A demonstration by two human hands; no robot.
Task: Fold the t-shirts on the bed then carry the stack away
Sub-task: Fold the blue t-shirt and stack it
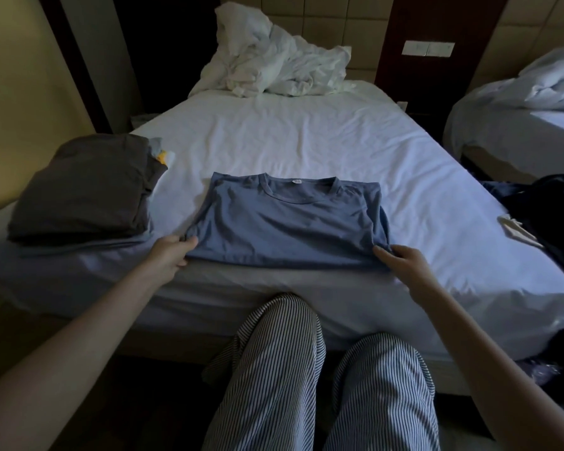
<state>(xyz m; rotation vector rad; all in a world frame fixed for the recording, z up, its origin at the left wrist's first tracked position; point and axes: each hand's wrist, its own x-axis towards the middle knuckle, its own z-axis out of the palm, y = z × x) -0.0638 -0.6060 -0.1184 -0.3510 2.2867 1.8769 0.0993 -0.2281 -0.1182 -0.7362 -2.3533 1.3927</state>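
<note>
A blue t-shirt (284,219) lies folded into a rectangle near the foot edge of the white bed (300,138), collar pointing away from me. My left hand (171,252) pinches its near left corner. My right hand (401,260) pinches its near right corner. To the left, a stack of folded shirts (85,190) with a dark grey one on top sits on the bed's left corner; a bit of yellow and pale fabric pokes out behind it.
A crumpled white duvet (274,63) is heaped at the headboard. Dark unfolded clothes (547,216) lie on the bed's right edge. A second bed (528,102) stands at the right. My striped-trousered legs (323,385) stand against the bed's foot.
</note>
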